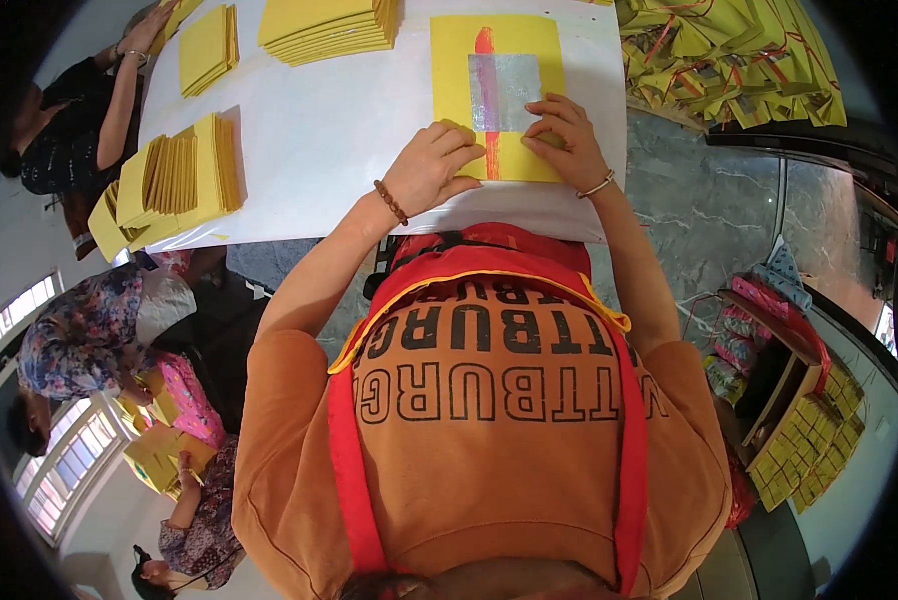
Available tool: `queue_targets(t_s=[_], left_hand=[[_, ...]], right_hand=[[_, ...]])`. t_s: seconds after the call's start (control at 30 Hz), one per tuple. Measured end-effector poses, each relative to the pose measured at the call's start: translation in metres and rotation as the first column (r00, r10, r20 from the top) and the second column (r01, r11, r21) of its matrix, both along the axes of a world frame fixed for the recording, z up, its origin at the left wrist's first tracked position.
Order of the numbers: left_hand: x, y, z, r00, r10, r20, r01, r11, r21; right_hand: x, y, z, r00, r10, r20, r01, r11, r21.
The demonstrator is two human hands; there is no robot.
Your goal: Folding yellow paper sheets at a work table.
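A yellow paper sheet (449,90) lies on the white-covered table in front of me. Down its middle runs a red stripe (485,42), partly covered by a silvery foil square (521,80) with a purplish band on its left side. My left hand (433,168) rests over the sheet's lower left part, thumb and fingers apart, fingertips close to the red stripe. On the other side, my right hand (567,145) touches the sheet's right side, its bent fingers spread, with the upper fingertips at the foil's right edge.
Stacks of folded yellow paper (327,30) and yellow bundles (184,180) stand on the white table (319,130), left of the sheet. Yellow paper pieces with red strips (734,60) pile up at the far right. Other people (99,330) sit at the left, some handling yellow paper.
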State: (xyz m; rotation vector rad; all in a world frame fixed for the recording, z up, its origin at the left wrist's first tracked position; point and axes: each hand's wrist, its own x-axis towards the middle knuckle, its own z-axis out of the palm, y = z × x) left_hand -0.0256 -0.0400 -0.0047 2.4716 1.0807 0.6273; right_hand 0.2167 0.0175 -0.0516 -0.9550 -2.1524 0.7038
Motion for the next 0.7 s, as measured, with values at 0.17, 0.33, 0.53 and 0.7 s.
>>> queue_targets(t_s=[0.17, 0.33, 0.53, 0.7], left_hand=[[-0.001, 0.004, 0.007, 0.993, -0.007, 0.117, 0.018, 0.995, -0.094], [0.001, 0.004, 0.006, 0.989, 0.088, 0.123, -0.057, 0.971, -0.230], [0.001, 0.006, 0.007, 0.974, 0.187, 0.129, -0.128, 0.921, -0.368], [-0.001, 0.006, 0.006, 0.955, 0.257, 0.147, -0.165, 0.873, -0.460]], right_hand=[[0.009, 0.006, -0.010, 0.990, 0.029, -0.136, -0.048, 0.989, -0.141], [0.014, 0.009, -0.013, 0.980, 0.101, -0.170, -0.149, 0.943, -0.298], [0.014, 0.011, -0.007, 0.964, 0.111, -0.241, -0.190, 0.922, -0.338], [0.016, 0.011, -0.012, 0.961, 0.125, -0.248, -0.208, 0.915, -0.345]])
